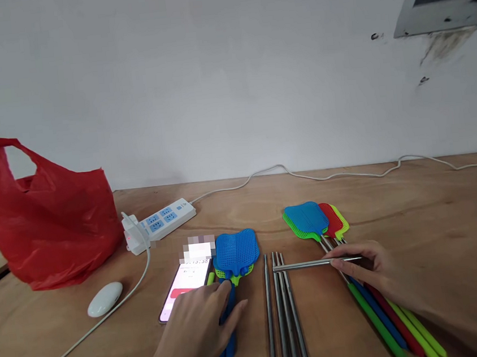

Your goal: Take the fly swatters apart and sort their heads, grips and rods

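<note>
My right hand (370, 270) pinches a thin metal rod (303, 265) between thumb and fingers. It is held crosswise, its left end over the tops of several similar metal rods (280, 310) lying side by side. Below that hand lie assembled fly swatters with blue (307, 219), red (332, 222), green and yellow heads, metal shafts and coloured handles (379, 323). My left hand (194, 325), thumb apart from the fingers, rests over blue handles (231, 344) beside loose swatter heads, a blue one (236, 252) on top of a yellow-green one. Some of its fingertips are hidden.
A phone (189, 274) with a lit screen lies left of the swatter heads. Behind it are a white power strip (162, 223) with a plugged-in charger, a white mouse-shaped object (105, 299) and a red plastic bag (51, 221). A white cable (327, 177) runs along the wall.
</note>
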Tool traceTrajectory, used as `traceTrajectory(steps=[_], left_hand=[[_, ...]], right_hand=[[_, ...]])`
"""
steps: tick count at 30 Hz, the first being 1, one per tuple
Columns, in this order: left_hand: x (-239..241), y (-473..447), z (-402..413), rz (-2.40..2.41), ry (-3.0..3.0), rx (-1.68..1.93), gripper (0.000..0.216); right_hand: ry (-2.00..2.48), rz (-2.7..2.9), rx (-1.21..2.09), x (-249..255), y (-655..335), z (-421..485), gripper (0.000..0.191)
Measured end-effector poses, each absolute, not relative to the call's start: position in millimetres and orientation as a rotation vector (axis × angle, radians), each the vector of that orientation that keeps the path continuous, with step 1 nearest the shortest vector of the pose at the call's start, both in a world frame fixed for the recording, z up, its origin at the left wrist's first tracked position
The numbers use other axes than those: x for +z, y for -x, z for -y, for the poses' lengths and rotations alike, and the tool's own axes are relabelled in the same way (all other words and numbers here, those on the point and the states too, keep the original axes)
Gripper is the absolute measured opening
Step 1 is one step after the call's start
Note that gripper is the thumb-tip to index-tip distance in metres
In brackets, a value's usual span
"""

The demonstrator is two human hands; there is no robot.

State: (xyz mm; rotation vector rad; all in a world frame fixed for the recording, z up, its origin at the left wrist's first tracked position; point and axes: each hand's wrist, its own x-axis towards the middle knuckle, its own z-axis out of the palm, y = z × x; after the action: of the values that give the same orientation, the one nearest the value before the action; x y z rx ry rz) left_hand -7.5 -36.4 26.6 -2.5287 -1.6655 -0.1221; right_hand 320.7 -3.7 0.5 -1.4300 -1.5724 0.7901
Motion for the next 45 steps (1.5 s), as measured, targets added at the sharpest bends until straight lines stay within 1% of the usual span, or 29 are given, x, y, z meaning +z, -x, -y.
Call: traceTrajectory(steps=[4, 7, 11, 17, 25, 30, 34, 37, 41, 43, 45], left_hand=[[19.4, 12.8, 49.0, 1.195, 2.708, -0.453, 0.027], [16.8, 14.3, 52.7, 0.938, 2.738, -0.493, 0.025], [12.2, 12.9, 47.8, 0.873, 2.737, -0.393, 0.023], [8.8, 12.0, 36.1, 0.786, 2.736, -0.382, 0.033], [13.9, 14.9, 30.1, 0.708, 2.774, -0.388, 0.040], [16.8, 15.1, 29.9, 0.734, 2.773, -0.439, 0.036], [23.5, 9.9, 31.6, 0.906, 2.757, -0.594, 0.027], [29.2, 0.2, 32.1, 1.049, 2.770, -0.657, 0.021], [37.3, -20.2, 30.7, 1.200, 2.911, -0.531, 0.019], [40.2, -29.7, 29.3, 1.229, 3.004, -0.449, 0.010], [41.1, -35.5, 27.5, 1.260, 3.048, -0.378, 0.015]], right_hand=[[1.434, 1.608, 0.806, 0.7, -322.6, 4.3, 0.042], [1.436, 1.613, 0.762, 1.0, -322.4, 5.2, 0.041], [1.431, 1.640, 0.808, 0.5, -320.8, 5.9, 0.039], [1.415, 1.619, 0.845, 1.7, -320.6, 5.4, 0.039], [1.389, 1.587, 0.859, 4.6, -318.3, 5.5, 0.037], [1.399, 1.625, 0.806, 6.9, -316.1, 10.0, 0.034], [1.382, 1.738, 0.827, 10.2, -315.8, 10.8, 0.035], [1.372, 1.841, 0.842, 11.0, -315.5, 10.2, 0.031], [1.332, 1.919, 0.861, 10.1, -309.1, 13.7, 0.029], [1.298, 1.927, 0.874, 11.1, -303.7, 17.1, 0.029], [1.273, 1.957, 0.892, 14.4, -299.9, 20.2, 0.028]])
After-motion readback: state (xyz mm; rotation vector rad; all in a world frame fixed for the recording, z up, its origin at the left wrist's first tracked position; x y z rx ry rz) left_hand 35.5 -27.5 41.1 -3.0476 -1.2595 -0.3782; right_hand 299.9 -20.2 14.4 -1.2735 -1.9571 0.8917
